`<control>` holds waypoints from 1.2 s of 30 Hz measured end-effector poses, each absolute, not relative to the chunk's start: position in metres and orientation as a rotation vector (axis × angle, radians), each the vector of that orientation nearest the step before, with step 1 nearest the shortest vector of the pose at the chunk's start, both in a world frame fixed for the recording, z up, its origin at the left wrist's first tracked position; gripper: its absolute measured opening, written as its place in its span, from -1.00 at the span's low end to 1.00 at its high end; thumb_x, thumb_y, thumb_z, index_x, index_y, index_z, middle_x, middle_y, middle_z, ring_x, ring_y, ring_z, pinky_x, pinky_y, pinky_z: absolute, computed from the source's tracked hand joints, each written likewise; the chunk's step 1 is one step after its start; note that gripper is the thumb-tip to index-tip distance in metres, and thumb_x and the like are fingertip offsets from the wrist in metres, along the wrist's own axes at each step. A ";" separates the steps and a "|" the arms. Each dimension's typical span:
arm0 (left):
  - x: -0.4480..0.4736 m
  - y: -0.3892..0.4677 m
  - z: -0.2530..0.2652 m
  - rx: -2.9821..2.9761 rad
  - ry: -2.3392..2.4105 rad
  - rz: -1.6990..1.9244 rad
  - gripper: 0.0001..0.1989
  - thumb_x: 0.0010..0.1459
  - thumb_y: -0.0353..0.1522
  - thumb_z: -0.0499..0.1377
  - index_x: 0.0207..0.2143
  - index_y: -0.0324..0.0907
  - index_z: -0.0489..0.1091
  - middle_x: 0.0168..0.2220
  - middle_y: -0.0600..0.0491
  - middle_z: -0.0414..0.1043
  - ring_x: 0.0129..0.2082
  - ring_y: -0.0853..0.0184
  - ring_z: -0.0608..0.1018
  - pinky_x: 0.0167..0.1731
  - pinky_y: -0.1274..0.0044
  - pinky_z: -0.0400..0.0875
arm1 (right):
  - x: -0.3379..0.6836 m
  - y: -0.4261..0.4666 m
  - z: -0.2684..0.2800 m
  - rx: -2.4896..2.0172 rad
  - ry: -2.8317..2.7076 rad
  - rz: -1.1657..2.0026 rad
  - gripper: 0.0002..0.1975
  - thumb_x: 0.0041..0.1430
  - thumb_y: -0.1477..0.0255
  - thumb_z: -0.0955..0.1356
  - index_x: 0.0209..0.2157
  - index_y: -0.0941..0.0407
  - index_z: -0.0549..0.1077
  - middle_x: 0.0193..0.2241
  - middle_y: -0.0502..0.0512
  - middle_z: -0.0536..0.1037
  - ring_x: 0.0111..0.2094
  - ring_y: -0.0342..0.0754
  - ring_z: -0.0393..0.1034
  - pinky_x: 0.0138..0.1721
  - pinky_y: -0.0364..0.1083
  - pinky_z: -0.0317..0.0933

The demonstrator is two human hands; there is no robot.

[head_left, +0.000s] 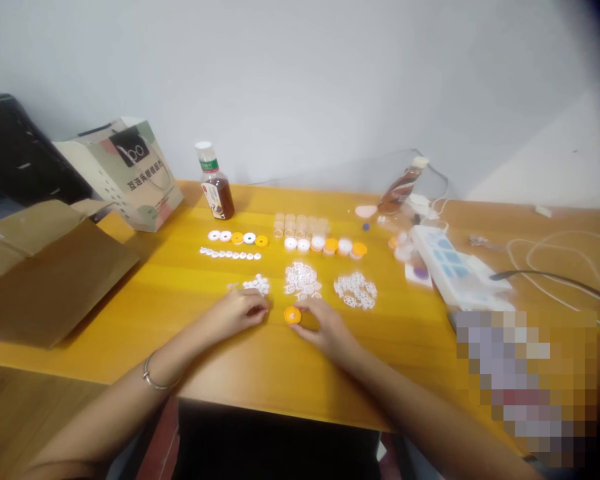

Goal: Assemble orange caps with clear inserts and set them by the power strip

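Observation:
My right hand (pixel 325 327) pinches an orange round cap (pixel 293 315) with a pale centre between thumb and fingertips, just above the table's near middle. My left hand (pixel 240 312) is closed with curled fingers beside it, and whatever its fingertips hold is too small or hidden to tell. Beyond the left hand lies a pile of small white pieces (pixel 259 285). Two heaps of flat white openwork discs, a middle heap (pixel 301 279) and a right heap (pixel 356 290), spread past the right hand.
Rows of white and orange caps (pixel 237 238), small white discs (pixel 230 255) and clear cylinders (pixel 303 225) stand farther back. A dark-liquid bottle (pixel 217 190), paper bag (pixel 145 177) and cardboard box (pixel 55 280) are leftward. Rightward are a tilted bottle (pixel 403 187), power strip (pixel 443 263) and cables.

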State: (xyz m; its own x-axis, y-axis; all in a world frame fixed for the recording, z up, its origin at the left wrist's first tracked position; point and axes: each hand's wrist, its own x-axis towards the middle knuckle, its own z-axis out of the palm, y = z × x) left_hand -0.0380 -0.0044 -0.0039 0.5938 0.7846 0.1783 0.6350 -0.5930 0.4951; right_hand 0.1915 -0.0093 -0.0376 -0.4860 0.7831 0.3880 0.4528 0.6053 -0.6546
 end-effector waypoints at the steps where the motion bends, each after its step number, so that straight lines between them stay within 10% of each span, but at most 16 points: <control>1: -0.034 -0.005 -0.004 2.463 1.104 0.558 -0.86 0.09 -0.47 0.04 -0.37 -0.22 0.40 -0.42 0.04 0.42 -0.41 0.41 0.44 -0.37 0.59 0.31 | 0.191 -0.009 -0.037 -0.972 -2.147 0.629 -0.79 0.03 0.43 0.34 -0.24 0.10 0.34 -0.32 0.12 0.48 -0.27 -0.01 0.38 -0.22 -0.01 0.30; 36: -0.011 0.005 -0.009 2.600 0.860 0.493 -0.86 0.13 -0.33 0.07 -0.34 -0.17 0.40 -0.27 0.03 0.37 -0.24 0.36 0.39 -0.16 0.49 0.16 | 0.191 -0.011 -0.042 -0.990 -2.072 0.795 -0.72 0.00 0.48 0.34 -0.21 0.10 0.25 -0.30 0.09 0.45 -0.24 -0.05 0.39 -0.19 -0.02 0.32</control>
